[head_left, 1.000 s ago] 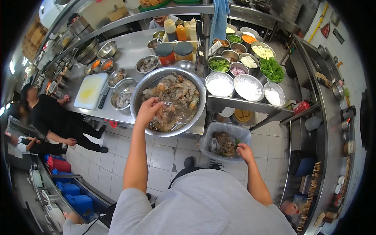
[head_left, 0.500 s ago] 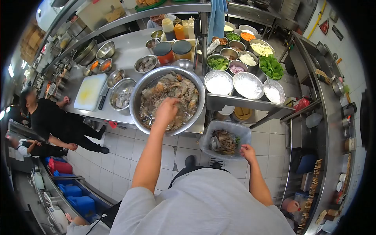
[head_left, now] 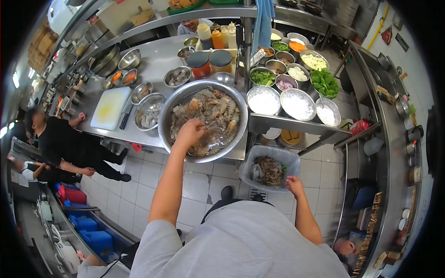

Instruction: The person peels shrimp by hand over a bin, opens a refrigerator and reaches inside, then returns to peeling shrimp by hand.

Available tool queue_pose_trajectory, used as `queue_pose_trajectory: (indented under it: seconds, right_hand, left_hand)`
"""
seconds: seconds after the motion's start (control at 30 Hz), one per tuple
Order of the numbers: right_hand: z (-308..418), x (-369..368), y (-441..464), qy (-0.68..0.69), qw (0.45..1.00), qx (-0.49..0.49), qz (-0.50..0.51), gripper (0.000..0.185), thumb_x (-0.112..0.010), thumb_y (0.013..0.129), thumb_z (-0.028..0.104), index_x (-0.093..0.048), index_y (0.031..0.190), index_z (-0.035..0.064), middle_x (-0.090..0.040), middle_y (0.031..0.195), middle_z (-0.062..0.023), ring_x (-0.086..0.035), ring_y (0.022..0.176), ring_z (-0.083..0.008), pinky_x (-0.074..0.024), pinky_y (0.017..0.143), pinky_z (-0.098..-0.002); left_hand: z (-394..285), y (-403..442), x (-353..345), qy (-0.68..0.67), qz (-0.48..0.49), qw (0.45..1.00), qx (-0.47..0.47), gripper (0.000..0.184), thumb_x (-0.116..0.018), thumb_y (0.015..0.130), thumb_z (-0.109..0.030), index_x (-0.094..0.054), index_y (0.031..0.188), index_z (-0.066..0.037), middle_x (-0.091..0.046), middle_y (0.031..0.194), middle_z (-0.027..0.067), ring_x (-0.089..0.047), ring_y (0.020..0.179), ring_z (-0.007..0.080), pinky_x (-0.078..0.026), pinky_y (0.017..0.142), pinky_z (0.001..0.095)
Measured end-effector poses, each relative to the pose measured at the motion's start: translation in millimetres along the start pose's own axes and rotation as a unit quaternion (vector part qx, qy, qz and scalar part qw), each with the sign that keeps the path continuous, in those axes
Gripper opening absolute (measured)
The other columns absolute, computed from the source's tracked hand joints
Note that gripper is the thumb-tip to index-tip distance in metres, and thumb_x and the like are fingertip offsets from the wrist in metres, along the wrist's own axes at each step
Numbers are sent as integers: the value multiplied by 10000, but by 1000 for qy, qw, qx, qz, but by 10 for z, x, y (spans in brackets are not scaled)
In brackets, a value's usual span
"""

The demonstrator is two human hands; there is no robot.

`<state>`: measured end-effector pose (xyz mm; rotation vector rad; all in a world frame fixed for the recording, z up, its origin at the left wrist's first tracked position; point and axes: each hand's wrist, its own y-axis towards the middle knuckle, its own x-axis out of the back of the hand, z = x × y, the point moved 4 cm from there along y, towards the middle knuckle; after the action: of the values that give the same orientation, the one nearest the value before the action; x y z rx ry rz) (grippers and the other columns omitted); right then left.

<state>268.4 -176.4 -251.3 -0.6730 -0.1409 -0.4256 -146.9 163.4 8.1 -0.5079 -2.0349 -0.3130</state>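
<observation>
And here the left hand (head_left: pixel 190 134) dips, fingers bent, into the big bowl (head_left: pixel 201 159), loaded with unpeeled shrimp (head_left: pixel 222 109), while the right hand (head_left: pixel 295 185) curls beside the scrap-filled bin (head_left: pixel 291 162) (whether either pinches anything, I cannot tell), and seemingly peeled shrimp (head_left: pixel 149 118) sit nearby.

left hand (head_left: pixel 191 133) eased back leftward over shrimp bowl (head_left: pixel 244 123)

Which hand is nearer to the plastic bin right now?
Right. The right hand is just at the edge of the bin; the left hand is farther off, at the shrimp in the big metal bowl.
</observation>
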Motion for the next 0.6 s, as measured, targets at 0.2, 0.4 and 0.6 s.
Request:
queue_pose_trajectory:
  seconds: [0.2, 0.4, 0.6]
  right_hand:
    - [-142, 10, 18, 7, 1000, -4, 5, 198, -625, 905, 123, -598, 1088, 53, -651, 802, -44, -569, 572, -114, -434, 484, -251]
    - [-229, 76, -38, -32, 999, -14, 3, 181, -621, 905, 127, -600, 1074, 66, -651, 792, -49, -568, 553, -116, -430, 471, -250]
    - [-398, 170, -104, -19, 999, -33, -13, 187, -610, 902, 124, -595, 1078, 59, -652, 781, -60, -568, 545, -120, -424, 455, -250]
  left_hand:
    - [-846, -118, 124, -292, 56, 955, 6, 340, -703, 856, -184, -635, 1135, -3, -678, 1013, 72, -626, 902, 139, -506, 806, 304]
    - [-1609, -318, -407, -183, 77, 966, -168, 517, -696, 855, -225, -545, 1335, -105, -594, 1211, 152, -575, 1117, 304, -459, 963, 393]
    - [-1047, -255, -172, -190, 67, 976, -87, 316, -674, 855, -192, -672, 1136, -48, -682, 1044, 145, -664, 960, 266, -525, 845, 361]
